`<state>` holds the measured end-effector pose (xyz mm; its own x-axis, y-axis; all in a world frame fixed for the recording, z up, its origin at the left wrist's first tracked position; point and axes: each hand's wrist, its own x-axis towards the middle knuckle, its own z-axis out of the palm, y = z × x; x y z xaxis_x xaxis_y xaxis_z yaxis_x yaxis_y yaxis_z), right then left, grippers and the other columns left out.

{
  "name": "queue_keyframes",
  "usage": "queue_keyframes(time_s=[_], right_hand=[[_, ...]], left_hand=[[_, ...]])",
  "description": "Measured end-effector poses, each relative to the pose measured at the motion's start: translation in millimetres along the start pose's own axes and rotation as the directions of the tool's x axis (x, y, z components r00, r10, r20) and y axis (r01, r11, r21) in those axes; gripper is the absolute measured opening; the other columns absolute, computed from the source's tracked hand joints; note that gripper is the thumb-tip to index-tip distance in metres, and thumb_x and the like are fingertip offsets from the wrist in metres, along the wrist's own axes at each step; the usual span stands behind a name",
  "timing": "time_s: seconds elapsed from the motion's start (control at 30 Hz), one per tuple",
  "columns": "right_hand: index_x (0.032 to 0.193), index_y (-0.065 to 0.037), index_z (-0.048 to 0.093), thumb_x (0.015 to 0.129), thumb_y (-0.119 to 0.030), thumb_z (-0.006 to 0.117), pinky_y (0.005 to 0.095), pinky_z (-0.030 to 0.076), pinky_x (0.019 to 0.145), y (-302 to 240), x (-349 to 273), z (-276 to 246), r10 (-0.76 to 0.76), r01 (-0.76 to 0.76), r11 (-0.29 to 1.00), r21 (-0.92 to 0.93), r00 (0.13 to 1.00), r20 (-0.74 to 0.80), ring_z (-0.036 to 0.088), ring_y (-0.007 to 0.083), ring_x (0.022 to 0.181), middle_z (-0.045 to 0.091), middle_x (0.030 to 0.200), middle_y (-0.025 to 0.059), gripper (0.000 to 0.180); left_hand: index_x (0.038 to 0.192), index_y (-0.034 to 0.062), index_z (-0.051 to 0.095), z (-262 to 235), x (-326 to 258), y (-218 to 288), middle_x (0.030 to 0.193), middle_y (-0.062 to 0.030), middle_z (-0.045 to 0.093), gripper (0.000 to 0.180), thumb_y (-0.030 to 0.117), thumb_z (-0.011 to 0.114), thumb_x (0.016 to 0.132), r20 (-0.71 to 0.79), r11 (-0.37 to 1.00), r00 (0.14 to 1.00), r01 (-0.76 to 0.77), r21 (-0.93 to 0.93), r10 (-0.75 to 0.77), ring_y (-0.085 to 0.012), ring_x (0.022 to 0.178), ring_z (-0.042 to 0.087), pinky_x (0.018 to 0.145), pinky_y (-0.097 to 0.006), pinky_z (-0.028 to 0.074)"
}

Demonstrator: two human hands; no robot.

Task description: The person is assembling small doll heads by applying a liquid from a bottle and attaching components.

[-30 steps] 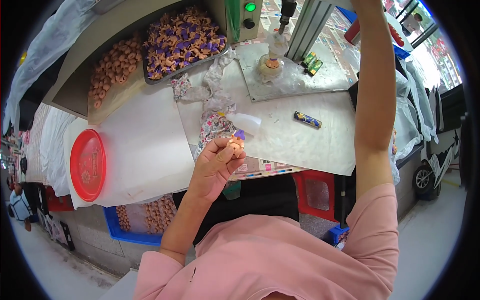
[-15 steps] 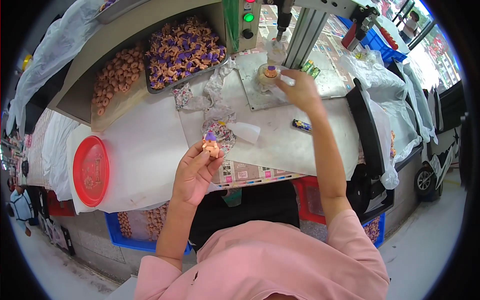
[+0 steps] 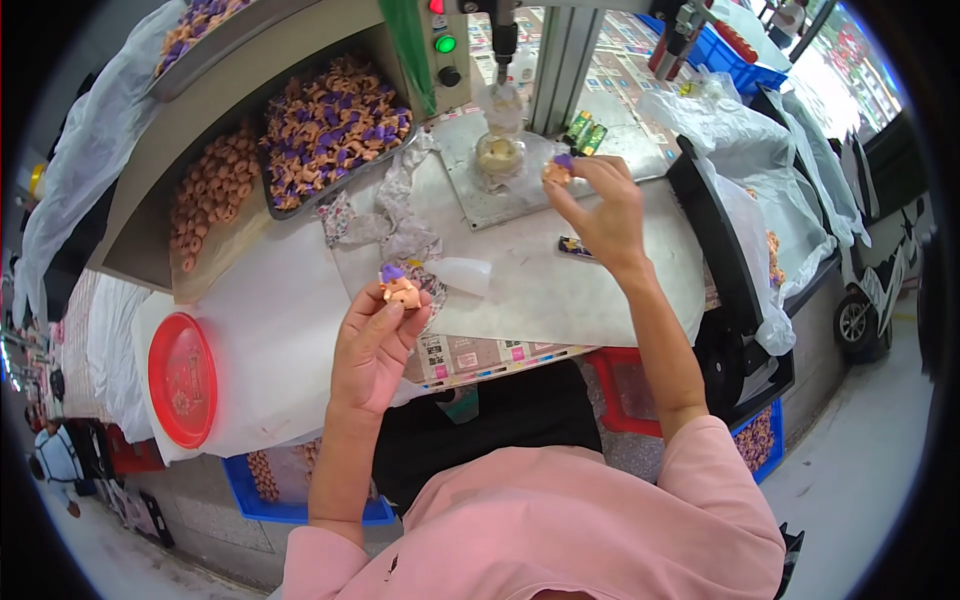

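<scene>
My left hand (image 3: 370,350) is closed, pinching a small peach toy figure (image 3: 402,292) with a purple top between thumb and fingers above the near part of the worktop. Further off to the right, my right hand (image 3: 608,215) grips a second small figure (image 3: 557,172), also peach and purple, by its edge. That hand is just right of the round pale holder (image 3: 499,155) under the press, with a gap between them. Nothing sits on top of the holder. The vertical press head (image 3: 504,42) hangs above it, and plastic film is wrapped about its tip.
A dark tray (image 3: 395,143) heaped with peach-and-purple parts stands at the back left, beside round peach pieces (image 3: 212,185). A red plastic lid (image 3: 182,380) lies at left. Batteries (image 3: 584,134) rest near the press post. A plastic-lined black bin (image 3: 722,260) stands at right.
My right hand has lifted the second figure off the round holder and carried it to the right. My left hand still holds its figure. The whole view has shifted slightly.
</scene>
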<state>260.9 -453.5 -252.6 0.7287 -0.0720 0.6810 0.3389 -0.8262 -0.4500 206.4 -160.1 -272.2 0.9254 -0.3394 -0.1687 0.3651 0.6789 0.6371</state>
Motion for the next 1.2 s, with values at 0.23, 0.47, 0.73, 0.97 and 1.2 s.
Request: queue_keyframes(time_s=[0.23, 0.47, 0.73, 0.97, 1.2], right_hand=[[0.097, -0.003, 0.068, 0.077, -0.013, 0.072, 0.0366, 0.045, 0.085, 23, -9, -128, 0.001, -0.087, 0.885, -0.458, 0.983, -0.184, 0.061, 0.027, 0.093, 0.067, 0.096, 0.0124, 0.024], [0.089, 0.001, 0.069, 0.084, -0.031, 0.062, 0.0392, 0.048, 0.074, 73, -32, -232, 0.664, -0.535, 0.325, -0.78, 0.717, -0.215, 0.065, 0.0326, 0.078, 0.068, 0.083, 0.0181, 0.033], [0.097, 0.002, 0.068, 0.086, -0.033, 0.061, 0.0337, 0.048, 0.076, 70, -25, -208, 0.456, -0.503, 0.622, -0.6, 0.856, -0.245, 0.067, 0.0284, 0.084, 0.069, 0.091, 0.0185, 0.037], [0.099, 0.003, 0.067, 0.085, -0.022, 0.066, 0.0335, 0.047, 0.083, 35, -13, -174, 0.329, -0.36, 0.807, -0.468, 0.933, -0.149, 0.065, 0.0255, 0.088, 0.069, 0.093, 0.0153, 0.029], [0.096, 0.001, 0.068, 0.082, -0.011, 0.068, 0.0303, 0.047, 0.079, -23, 17, -116, 0.242, -0.23, 0.941, -0.248, 0.97, 0.016, 0.064, 0.0223, 0.085, 0.069, 0.089, 0.0126, 0.018]], left_hand=[[0.114, -0.0017, 0.053, 10, 23, 10, 0.107, -0.0133, 0.062, 0.024, 0.003, 0.055, 0.09, 0.039, 0.996, 0.999, 0.007, 0.093, -0.011, -0.022, 0.1, 0.062, 0.089, -0.03, 0.053], [0.114, -0.0001, 0.055, 31, 83, 15, 0.106, -0.0086, 0.062, 0.026, 0.008, 0.06, 0.09, 0.102, 0.959, 0.988, 0.088, 0.27, -0.119, -0.0146, 0.095, 0.061, 0.084, -0.026, 0.051], [0.102, 0.0005, 0.062, 61, 174, -23, 0.094, -0.0021, 0.062, 0.022, 0.01, 0.069, 0.084, 0.063, 0.864, 0.994, 0.046, 0.501, -0.089, -0.0108, 0.084, 0.059, 0.075, -0.024, 0.049], [0.093, -0.0002, 0.063, 64, 217, -58, 0.09, -0.0054, 0.058, 0.024, 0.01, 0.076, 0.074, 0.19, 0.477, 0.922, -0.342, 0.81, 0.338, -0.0138, 0.075, 0.056, 0.067, -0.027, 0.047], [0.087, -0.0007, 0.063, 51, 225, -51, 0.09, -0.008, 0.053, 0.02, 0.004, 0.073, 0.071, 0.44, 0.138, 0.733, -0.579, 0.803, 0.519, -0.017, 0.073, 0.059, 0.064, -0.029, 0.049]])
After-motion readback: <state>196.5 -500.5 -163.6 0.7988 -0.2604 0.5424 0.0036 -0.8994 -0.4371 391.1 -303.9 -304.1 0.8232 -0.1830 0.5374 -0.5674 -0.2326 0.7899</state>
